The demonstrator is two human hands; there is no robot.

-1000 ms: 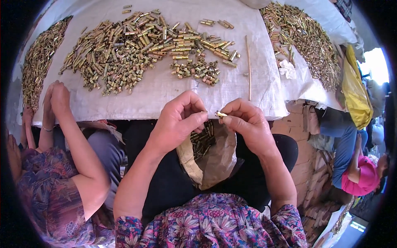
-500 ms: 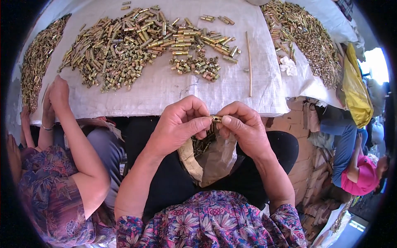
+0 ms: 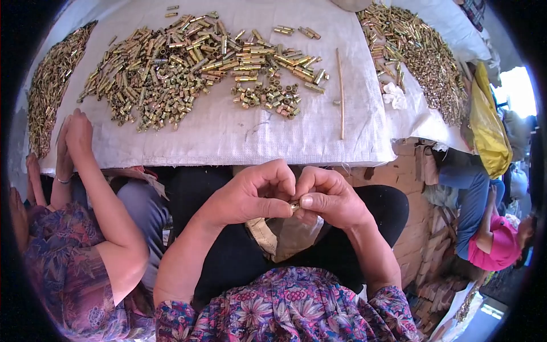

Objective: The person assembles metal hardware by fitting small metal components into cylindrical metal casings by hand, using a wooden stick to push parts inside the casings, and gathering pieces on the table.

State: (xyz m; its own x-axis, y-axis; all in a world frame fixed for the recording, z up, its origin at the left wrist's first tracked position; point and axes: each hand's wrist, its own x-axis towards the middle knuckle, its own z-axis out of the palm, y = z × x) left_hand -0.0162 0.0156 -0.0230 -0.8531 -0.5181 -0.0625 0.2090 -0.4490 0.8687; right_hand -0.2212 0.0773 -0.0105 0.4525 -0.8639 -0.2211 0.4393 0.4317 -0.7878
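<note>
My left hand [image 3: 250, 194] and my right hand [image 3: 333, 199] meet over my lap, both closed in a pinch. Between their thumbs and fingertips is a small brass-coloured metal sleeve [image 3: 294, 206], mostly covered by the fingers. Just below them, an open bag [image 3: 265, 235] with a pale rolled rim sits on my lap; the hands hide most of its inside. On the white-covered table [image 3: 228, 145] ahead lie a large heap of brass-coloured metal sleeves [image 3: 196, 57] and a smaller group of short, nut-like pieces [image 3: 268, 98].
A thin stick [image 3: 341, 97] lies on the table's right side, near crumpled white paper [image 3: 394, 96]. More metal pieces are heaped at far left [image 3: 57, 85] and right [image 3: 424, 54]. A co-worker [image 3: 74, 256] sits close at my left; another person in pink [image 3: 494, 245] is at far right.
Both hands have moved down, away from the table edge and nearer my body, with the sleeve still pinched between them. Less of the bag's inside shows now.
</note>
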